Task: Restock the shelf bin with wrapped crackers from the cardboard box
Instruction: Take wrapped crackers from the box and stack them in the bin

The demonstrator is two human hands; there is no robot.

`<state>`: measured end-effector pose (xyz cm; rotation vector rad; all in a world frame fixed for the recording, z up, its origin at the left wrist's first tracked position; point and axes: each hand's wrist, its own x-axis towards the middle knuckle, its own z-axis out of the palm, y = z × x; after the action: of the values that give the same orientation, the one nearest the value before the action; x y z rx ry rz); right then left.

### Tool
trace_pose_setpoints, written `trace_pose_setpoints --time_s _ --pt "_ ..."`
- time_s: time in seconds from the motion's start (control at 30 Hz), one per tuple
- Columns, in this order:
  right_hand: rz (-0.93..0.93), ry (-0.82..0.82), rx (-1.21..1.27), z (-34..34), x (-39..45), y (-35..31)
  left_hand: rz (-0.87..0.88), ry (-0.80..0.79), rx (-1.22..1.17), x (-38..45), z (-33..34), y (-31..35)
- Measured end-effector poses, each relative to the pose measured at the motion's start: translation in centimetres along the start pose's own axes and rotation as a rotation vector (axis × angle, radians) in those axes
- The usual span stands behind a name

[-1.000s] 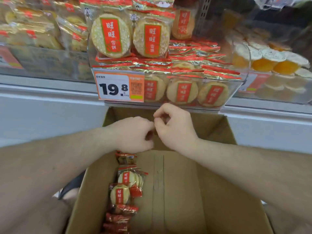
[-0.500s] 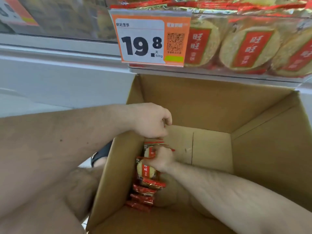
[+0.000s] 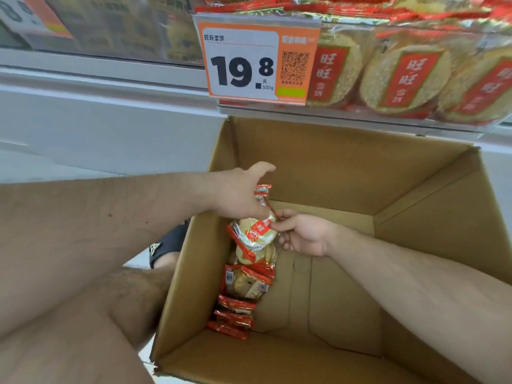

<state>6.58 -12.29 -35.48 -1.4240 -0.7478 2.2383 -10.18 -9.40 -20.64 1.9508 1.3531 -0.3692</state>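
An open cardboard box (image 3: 346, 173) stands below the clear shelf bin (image 3: 360, 115), which is packed with round wrapped crackers (image 3: 401, 79) in red-labelled film. A row of wrapped crackers (image 3: 243, 284) leans along the box's left inner wall. My left hand (image 3: 238, 195) reaches over that wall, its fingers curled down on the top packs and its thumb lifted, with a red pack edge (image 3: 262, 189) standing in its crook. Inside the box, my right hand (image 3: 302, 234) pinches the wrapper of the uppermost cracker pack (image 3: 259, 231) at its right edge.
An orange and white price tag (image 3: 249, 62) reading 19.8 hangs on the bin's front left. Another clear bin (image 3: 110, 26) of snacks sits to the left. My bare knee (image 3: 124, 300) is beside the box's left wall. The box floor (image 3: 332, 295) to the right of the row is bare.
The view has dropped and closed in on the box. My right hand went down into the box and now pinches a pack, tilting it up. My left thumb has lifted.
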Motion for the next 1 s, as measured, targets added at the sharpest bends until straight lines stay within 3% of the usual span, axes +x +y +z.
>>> trace_pose_setpoints --time_s 0.1,0.17,0.23,0.33,0.37,0.53,0.7,0.8,1.0 --pt "-0.064 -0.294 0.17 0.9 -1.2 -1.1 -0.021 -0.031 -0.104 -0.1 0.5 -0.4" --pt "-0.042 -0.397 0.207 1.0 -1.0 -0.7 -0.024 -0.035 -0.052 -0.3 0.5 -0.3" --pt "0.087 -0.304 0.0 1.1 -0.6 0.8 -0.029 -0.025 0.049 -0.6 0.3 -0.1" --pt "0.225 0.027 -0.927 2.2 0.9 4.7 -0.039 -0.022 0.051 -0.8 0.2 -0.1" --pt "0.225 0.061 -1.092 2.6 1.5 6.2 -0.041 -0.023 0.03 -0.8 0.1 -0.1" --pt "0.215 0.129 -1.101 3.3 3.6 10.6 -0.054 -0.023 -0.066 -0.4 0.1 -0.2" --pt "0.155 0.147 -1.314 1.6 1.0 6.8 -0.074 0.0 -0.21 -0.5 -0.1 -0.3" --pt "-0.068 0.281 -1.345 0.1 -3.9 2.1 -0.066 0.025 -0.313 -0.8 -0.6 0.0" --pt "-0.762 0.571 -1.348 -0.4 -15.9 -4.0 0.031 0.135 -0.51 -1.1 -1.4 1.0"
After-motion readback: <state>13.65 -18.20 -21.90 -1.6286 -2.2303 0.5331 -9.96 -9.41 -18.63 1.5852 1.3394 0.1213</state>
